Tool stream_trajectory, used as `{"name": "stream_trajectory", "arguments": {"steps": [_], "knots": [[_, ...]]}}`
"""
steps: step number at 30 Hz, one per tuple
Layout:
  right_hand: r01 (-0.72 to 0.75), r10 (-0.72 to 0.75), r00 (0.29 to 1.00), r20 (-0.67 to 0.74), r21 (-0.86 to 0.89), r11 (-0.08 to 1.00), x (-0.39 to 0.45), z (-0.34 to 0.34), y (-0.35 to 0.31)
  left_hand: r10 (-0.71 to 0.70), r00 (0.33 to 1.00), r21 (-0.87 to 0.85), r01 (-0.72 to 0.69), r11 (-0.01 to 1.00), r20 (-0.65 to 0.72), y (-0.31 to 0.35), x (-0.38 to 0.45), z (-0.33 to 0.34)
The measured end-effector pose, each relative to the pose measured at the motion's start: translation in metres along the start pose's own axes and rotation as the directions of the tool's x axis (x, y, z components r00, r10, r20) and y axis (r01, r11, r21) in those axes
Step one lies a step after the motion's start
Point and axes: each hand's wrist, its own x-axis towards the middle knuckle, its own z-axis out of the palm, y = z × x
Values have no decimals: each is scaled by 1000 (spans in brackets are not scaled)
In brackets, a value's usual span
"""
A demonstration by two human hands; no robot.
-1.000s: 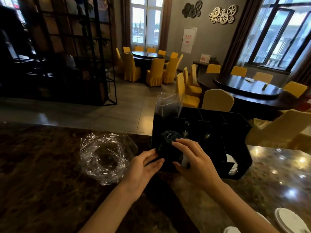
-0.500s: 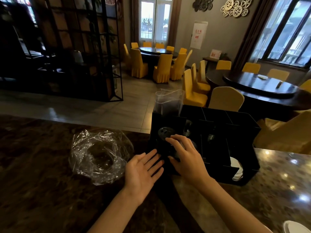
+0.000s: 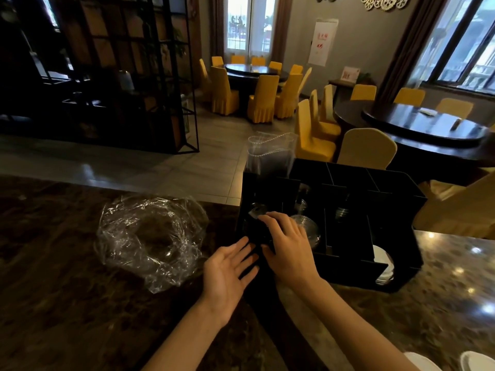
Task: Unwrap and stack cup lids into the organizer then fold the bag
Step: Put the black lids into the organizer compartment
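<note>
Though dim, lids (image 3: 258, 226) under hands (image 3: 290, 246)

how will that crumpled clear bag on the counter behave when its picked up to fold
The clear bag is probably floppy: it lies crumpled in loose folds. It looks thin and see-through, so likely very light. Its glossy film may slip and spring back open on the counter.

Left grip (image 3: 227, 271) flat; right grip (image 3: 290, 245) curled.
</note>
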Motion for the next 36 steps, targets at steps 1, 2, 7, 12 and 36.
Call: {"name": "stream_trajectory", "arguments": {"steps": [1, 2, 7, 12, 36], "knots": [[-7, 7, 1000, 1, -3, 1000, 1, 0, 0, 9, 1000, 25, -9, 1000, 1, 0, 1, 0], [-16, 16, 1000, -2, -5, 1000, 3, 0, -1, 18, 1000, 47, -18, 999, 2, 0, 2, 0], [-58, 58, 998, 15, -25, 998, 6, 4, -4, 20, 1000, 100, -21, 995, 8, -1, 8, 2], [-47, 47, 999, 25, -19, 999, 1, 15, -7, 12, 1000, 152, -14, 988, 13, -6, 11, -2], [27, -27, 999, -24, 9, 1000, -24, 2, 1, 293, 889, 868, -428, 252, 353, -9, -3, -18]]}}
